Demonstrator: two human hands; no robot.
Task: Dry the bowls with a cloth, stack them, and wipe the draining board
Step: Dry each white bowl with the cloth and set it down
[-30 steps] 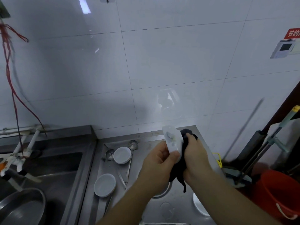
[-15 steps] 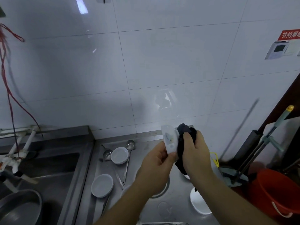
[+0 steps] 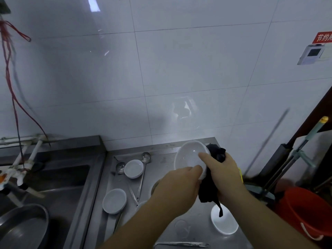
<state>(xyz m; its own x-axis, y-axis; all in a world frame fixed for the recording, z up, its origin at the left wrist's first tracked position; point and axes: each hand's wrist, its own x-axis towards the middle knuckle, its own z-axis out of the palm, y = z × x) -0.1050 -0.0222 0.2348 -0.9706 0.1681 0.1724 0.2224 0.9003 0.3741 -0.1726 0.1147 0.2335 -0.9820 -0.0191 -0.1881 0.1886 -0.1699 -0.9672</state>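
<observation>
In progress: white bowl (image 3: 190,157) held at its rim by left hand (image 3: 179,187), dark cloth (image 3: 212,178) gripped against its back by right hand (image 3: 228,175). Outstanding: three white bowls unstacked on draining board (image 3: 163,159) — upper (image 3: 133,168), lower (image 3: 114,200), right (image 3: 224,221); board not yet wiped

The round ceramic bowl (image 3: 190,157) held up is plain white, and the crumpled cloth (image 3: 210,178) behind it is black. Two shallow round dishes (image 3: 133,168) on the grey stainless-steel bench (image 3: 161,159) are white too. The plastic bucket (image 3: 309,211) is bright orange-red, the glossy wall tiles (image 3: 179,69) white with thin grey joints.
</observation>
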